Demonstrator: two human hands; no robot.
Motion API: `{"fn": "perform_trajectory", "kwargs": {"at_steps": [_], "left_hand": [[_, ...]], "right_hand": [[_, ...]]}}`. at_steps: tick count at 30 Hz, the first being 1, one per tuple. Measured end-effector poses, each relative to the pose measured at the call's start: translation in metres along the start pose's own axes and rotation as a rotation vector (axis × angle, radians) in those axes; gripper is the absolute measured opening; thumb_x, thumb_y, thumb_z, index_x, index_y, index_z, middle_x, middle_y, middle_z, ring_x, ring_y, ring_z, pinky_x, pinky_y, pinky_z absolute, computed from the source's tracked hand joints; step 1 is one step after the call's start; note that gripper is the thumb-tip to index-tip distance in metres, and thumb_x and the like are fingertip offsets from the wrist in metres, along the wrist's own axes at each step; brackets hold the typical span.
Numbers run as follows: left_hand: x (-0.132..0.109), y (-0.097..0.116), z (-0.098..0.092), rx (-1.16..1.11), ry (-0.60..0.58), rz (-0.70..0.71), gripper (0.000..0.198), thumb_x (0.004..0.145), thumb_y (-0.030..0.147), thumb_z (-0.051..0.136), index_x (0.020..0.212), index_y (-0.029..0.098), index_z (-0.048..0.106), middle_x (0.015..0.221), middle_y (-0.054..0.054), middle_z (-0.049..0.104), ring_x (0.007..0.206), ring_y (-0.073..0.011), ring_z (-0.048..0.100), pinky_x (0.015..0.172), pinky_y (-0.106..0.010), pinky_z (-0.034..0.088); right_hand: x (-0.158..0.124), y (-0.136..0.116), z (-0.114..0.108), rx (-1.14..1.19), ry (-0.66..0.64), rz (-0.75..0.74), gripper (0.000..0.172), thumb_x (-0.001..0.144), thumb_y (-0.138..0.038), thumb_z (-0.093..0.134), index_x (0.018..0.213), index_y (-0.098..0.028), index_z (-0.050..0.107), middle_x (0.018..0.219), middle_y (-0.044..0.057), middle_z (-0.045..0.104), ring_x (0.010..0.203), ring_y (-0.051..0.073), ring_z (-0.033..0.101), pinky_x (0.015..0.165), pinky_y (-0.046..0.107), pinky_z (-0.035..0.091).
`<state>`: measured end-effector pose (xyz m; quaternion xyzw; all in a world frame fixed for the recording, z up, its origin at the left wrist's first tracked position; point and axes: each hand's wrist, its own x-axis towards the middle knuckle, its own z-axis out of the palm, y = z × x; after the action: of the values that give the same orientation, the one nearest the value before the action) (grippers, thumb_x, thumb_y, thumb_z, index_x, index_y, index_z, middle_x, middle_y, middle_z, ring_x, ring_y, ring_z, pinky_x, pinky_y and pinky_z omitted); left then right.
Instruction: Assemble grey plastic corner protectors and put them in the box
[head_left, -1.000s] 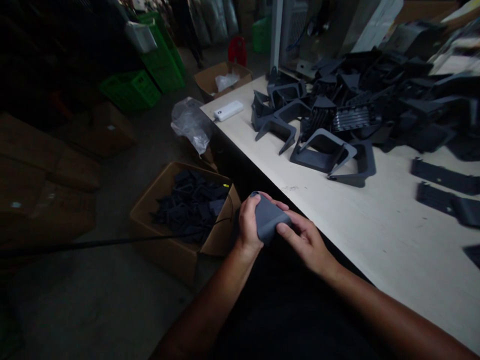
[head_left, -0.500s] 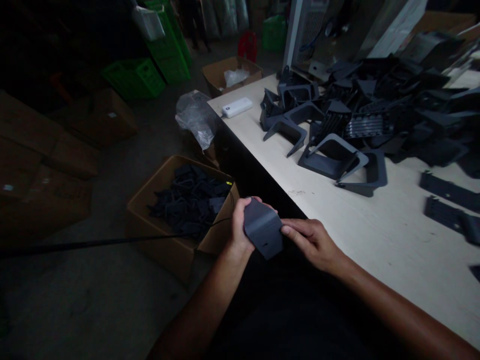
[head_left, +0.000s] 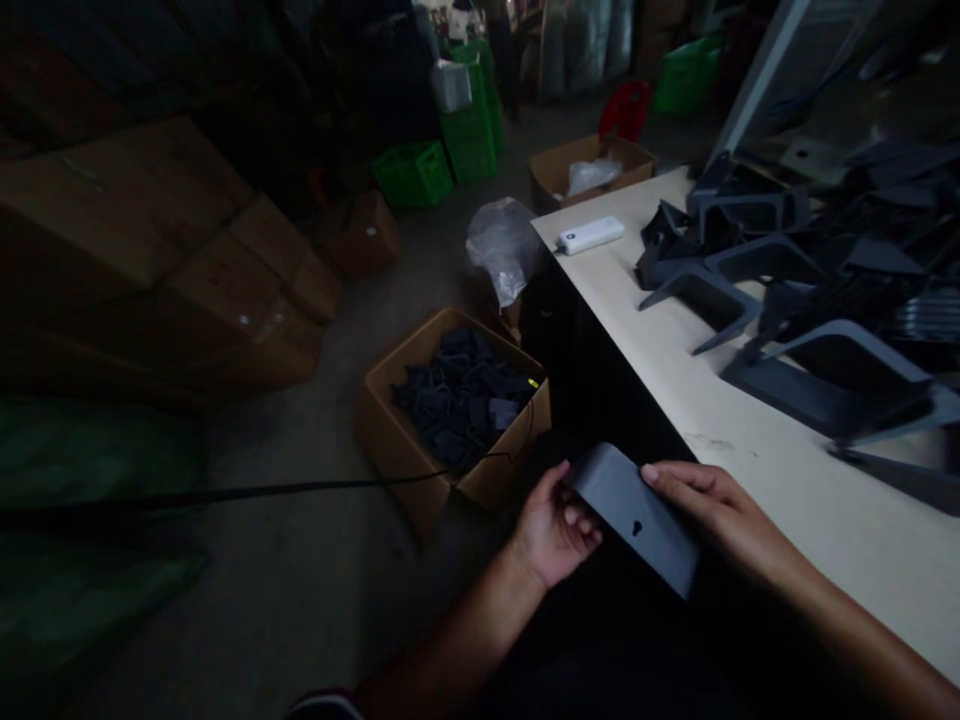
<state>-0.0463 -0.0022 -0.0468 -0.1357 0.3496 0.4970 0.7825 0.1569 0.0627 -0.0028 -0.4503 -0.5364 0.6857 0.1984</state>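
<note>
Both hands hold a dark grey plastic part [head_left: 637,518] with a keyhole slot in its flat face, low in the view beside the table edge. My left hand [head_left: 553,528] grips its left end from beneath, fingers curled under it. My right hand [head_left: 712,510] rests on its right upper edge, fingers laid over the top. The part is tilted, its rounded end up and to the left.
A pale table [head_left: 750,440] runs along the right, piled with dark grey brackets [head_left: 787,300] and a white power bank [head_left: 590,235]. On the floor stand an open carton of small black parts [head_left: 459,400], stacked cartons [head_left: 165,270], green crates [head_left: 442,150] and a cable [head_left: 262,490].
The view has swung left and the table has shifted right. The part has turned in my hands so its flat face with the slot now points up; my left hand has moved beneath it.
</note>
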Motion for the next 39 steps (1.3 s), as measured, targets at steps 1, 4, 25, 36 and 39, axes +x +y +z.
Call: {"fn": "perform_trajectory", "kwargs": {"at_steps": [1,4,25,36,39], "left_hand": [[-0.002,0.004,0.001,-0.040,0.003,0.047,0.047,0.102,0.042,0.055,0.061,0.020,0.052,0.044,0.004,0.047,0.042,-0.0131,0.051,0.050,-0.026,0.049],[-0.007,0.033,0.006,-0.186,0.008,0.300,0.044,0.104,0.036,0.055,0.064,0.019,0.055,0.051,0.003,0.055,0.050,-0.0127,0.059,0.059,-0.028,0.056],[0.038,-0.004,-0.015,-0.057,0.108,0.134,0.028,0.097,0.030,0.053,0.109,0.008,0.068,0.078,-0.010,0.074,0.067,-0.0198,0.071,0.066,-0.033,0.058],[0.034,0.005,-0.017,0.082,0.252,0.169,0.016,0.095,0.011,0.055,0.104,0.013,0.068,0.078,-0.004,0.073,0.066,-0.0150,0.073,0.066,-0.029,0.063],[0.030,0.006,-0.018,0.111,0.280,0.159,0.019,0.094,0.007,0.053,0.104,0.014,0.068,0.079,-0.004,0.074,0.066,-0.0152,0.073,0.065,-0.029,0.064]], "right_hand": [[0.004,0.002,0.001,-0.044,0.011,-0.029,0.050,0.092,-0.067,0.068,0.106,-0.021,0.081,0.095,0.008,0.080,0.089,0.031,0.074,0.079,0.042,0.058],[0.013,0.011,0.002,-0.246,0.145,-0.147,0.052,0.091,-0.067,0.068,0.118,-0.025,0.080,0.121,0.010,0.078,0.116,0.038,0.069,0.107,0.053,0.051],[0.037,0.032,-0.001,-0.293,0.069,-0.146,0.053,0.090,-0.068,0.069,0.116,-0.023,0.081,0.123,0.012,0.077,0.116,0.038,0.070,0.109,0.054,0.051],[0.022,0.016,0.003,-0.497,0.315,-0.571,0.028,0.105,-0.040,0.058,0.108,-0.023,0.079,0.100,0.008,0.079,0.092,0.023,0.074,0.084,0.035,0.055],[0.009,0.007,-0.008,-0.541,0.420,-0.682,0.022,0.105,-0.035,0.058,0.114,-0.025,0.076,0.103,0.008,0.079,0.095,0.023,0.073,0.088,0.036,0.056]]}}
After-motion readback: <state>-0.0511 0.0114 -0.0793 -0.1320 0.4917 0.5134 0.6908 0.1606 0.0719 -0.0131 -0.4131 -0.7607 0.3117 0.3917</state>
